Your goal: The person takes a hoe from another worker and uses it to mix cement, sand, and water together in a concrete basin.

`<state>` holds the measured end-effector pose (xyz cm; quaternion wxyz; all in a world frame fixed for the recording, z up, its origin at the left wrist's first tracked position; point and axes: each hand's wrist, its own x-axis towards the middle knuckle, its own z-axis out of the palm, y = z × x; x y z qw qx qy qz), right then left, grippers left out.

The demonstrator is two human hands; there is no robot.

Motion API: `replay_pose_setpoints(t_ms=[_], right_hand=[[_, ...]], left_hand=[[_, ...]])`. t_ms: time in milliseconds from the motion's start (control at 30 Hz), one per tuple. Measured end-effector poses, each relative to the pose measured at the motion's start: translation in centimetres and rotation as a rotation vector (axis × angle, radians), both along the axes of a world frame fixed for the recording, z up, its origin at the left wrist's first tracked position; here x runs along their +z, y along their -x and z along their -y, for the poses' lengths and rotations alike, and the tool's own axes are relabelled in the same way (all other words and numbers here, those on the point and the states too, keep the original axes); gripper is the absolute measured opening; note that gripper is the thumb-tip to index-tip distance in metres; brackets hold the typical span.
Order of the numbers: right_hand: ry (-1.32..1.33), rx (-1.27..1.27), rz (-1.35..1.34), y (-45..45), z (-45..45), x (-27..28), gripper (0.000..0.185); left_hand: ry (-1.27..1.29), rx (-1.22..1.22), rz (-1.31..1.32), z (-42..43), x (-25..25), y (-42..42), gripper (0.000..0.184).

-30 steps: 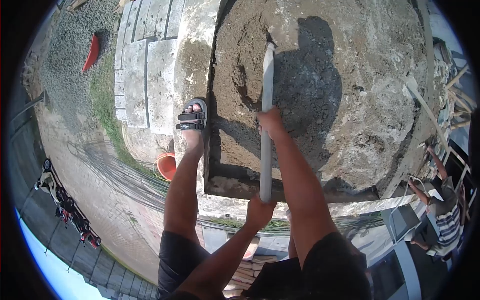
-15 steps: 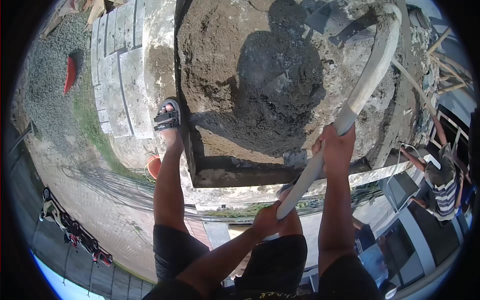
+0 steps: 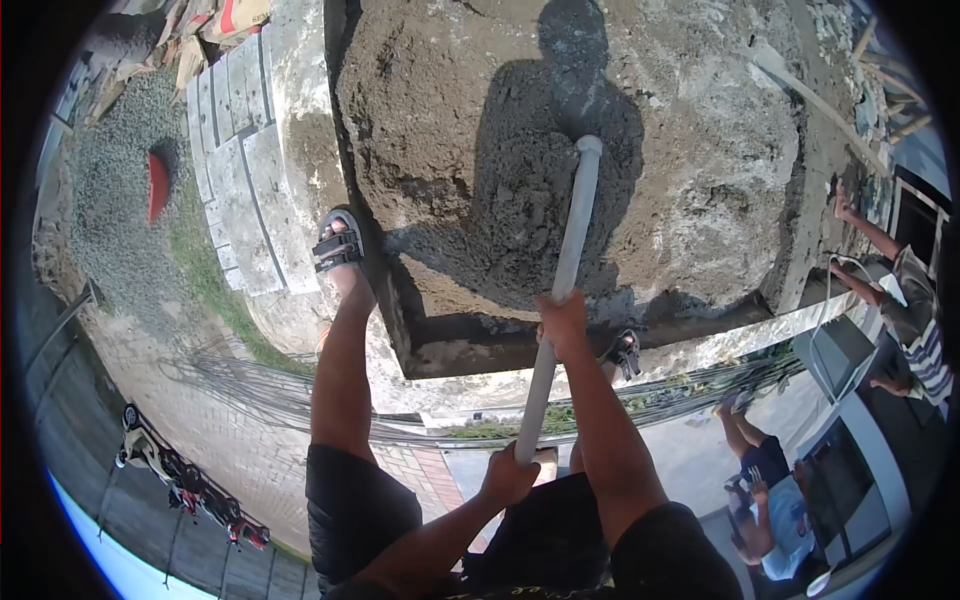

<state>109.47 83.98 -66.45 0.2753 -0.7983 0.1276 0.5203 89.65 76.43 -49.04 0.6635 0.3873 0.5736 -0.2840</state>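
Observation:
A long pale-handled hoe slants across the middle of the view, its far end down in a heap of wet grey mortar; the blade is hidden there. Close to my body, my left hand is wrapped round the near end of the handle. Farther up, my right hand grips the same handle, just above the pit's near edge. The shadow of my head and upper body falls over the mortar.
My sandalled foot stands on the concrete rim left of the mortar; the other foot is right of the handle. A co-worker stands at the right near another long-handled tool. A person is lower right. Cables run below.
The hoe has swung from the upper right to the middle, and its head has gone down into the mortar. Both my hands moved left with it, still gripping. The lower-right person shows more fully.

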Motion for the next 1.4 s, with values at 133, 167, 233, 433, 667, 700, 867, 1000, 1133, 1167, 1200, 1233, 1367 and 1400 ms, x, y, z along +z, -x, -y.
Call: replay_pose_setpoints(t_ms=[133, 167, 233, 433, 667, 700, 867, 1000, 1133, 1167, 1200, 1233, 1367, 1400], right_hand=[[-0.039, -0.096, 0.040, 1.2, 1.6, 8.1, 0.041], [-0.082, -0.157, 0.081, -0.2, 1.0, 9.6, 0.042], [-0.174, -0.270, 0.202, -5.2, -1.3, 13.0, 0.042], [-0.452, -0.334, 0.645, -28.1, -11.4, 8.2, 0.009], [-0.177, -0.571, -0.037, -12.7, -6.0, -9.3, 0.016], [-0.201, -0.563, -0.077, -12.0, -4.7, -8.2, 0.019], [-0.219, -0.625, -0.139, -7.3, 1.5, 1.7, 0.028], [-0.201, -0.651, 0.000, -7.9, 7.0, 7.0, 0.037], [-0.221, -0.875, 0.374, -21.5, 13.6, 10.7, 0.027], [-0.199, -0.886, 0.503, -26.2, 15.5, 10.1, 0.013], [-0.292, -0.807, 0.658, -31.0, 18.1, 8.1, 0.007], [-0.176, -0.843, 0.751, -36.1, 19.6, 6.1, 0.008], [-0.249, -0.999, 0.590, -46.9, 25.3, -8.6, 0.015], [-0.257, -1.016, 0.455, -45.0, 25.5, -12.3, 0.017]], left_hand=[[0.002, -0.114, 0.051, 2.8, 3.5, 3.5, 0.041], [0.006, -0.121, 0.061, 2.5, 3.0, 3.0, 0.041], [-0.052, -0.209, 0.194, 0.8, 0.9, 0.2, 0.035], [-0.354, -0.333, 0.620, -16.9, -12.2, -20.6, 0.051], [-0.358, -0.543, 0.166, -14.5, -9.7, -8.6, 0.045], [-0.364, -0.532, 0.193, -13.6, -8.7, -7.9, 0.046], [-0.196, -0.571, 0.085, -7.2, 0.5, -4.5, 0.043], [-0.049, -0.724, 0.011, -3.1, 1.5, -2.0, 0.042], [-0.088, -0.855, 0.426, -0.5, -6.3, -14.1, 0.037], [-0.103, -0.891, 0.542, -0.3, -8.9, -19.6, 0.041], [-0.249, -0.836, 0.713, 0.3, -12.2, -24.4, 0.045], [-0.177, -0.851, 0.713, -0.2, -14.9, -30.6, 0.041], [-0.298, -0.970, 0.779, -1.1, -21.1, -41.4, 0.044], [-0.311, -0.984, 0.637, -1.1, -21.1, -39.2, 0.044]])
